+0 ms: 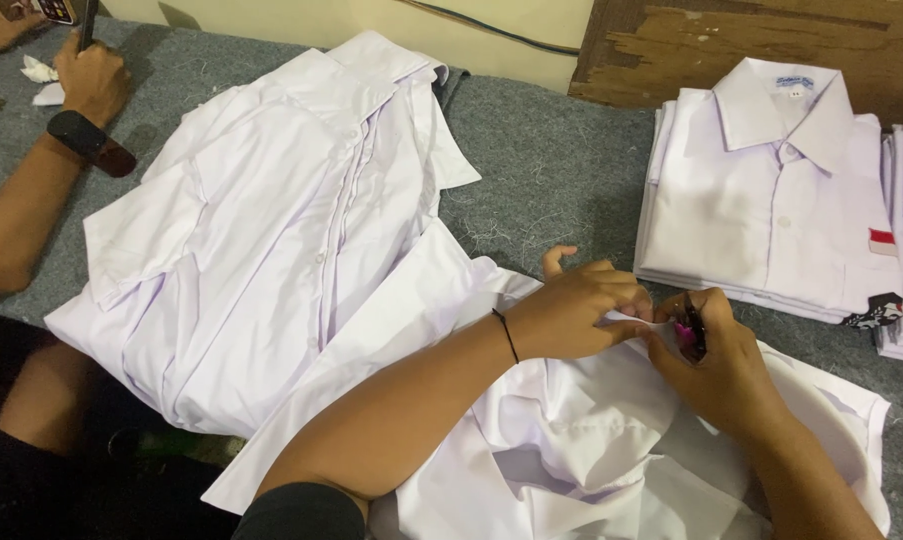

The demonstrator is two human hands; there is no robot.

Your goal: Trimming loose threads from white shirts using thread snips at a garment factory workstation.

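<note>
My left hand pinches a fold of the white shirt lying rumpled on the grey table, holding the cloth taut, while my right hand, fingers curled shut, grips a small dark cutter against that pinched spot.

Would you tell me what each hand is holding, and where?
Left hand pinches the white shirt at a fabric edge; right hand holds a small dark tool by its body.

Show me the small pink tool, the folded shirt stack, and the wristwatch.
pink tool [688, 335], head view, its body in the right hand
folded shirt stack [761, 200], head view, top shirt's front
wristwatch [76, 132], head view, black band
</note>
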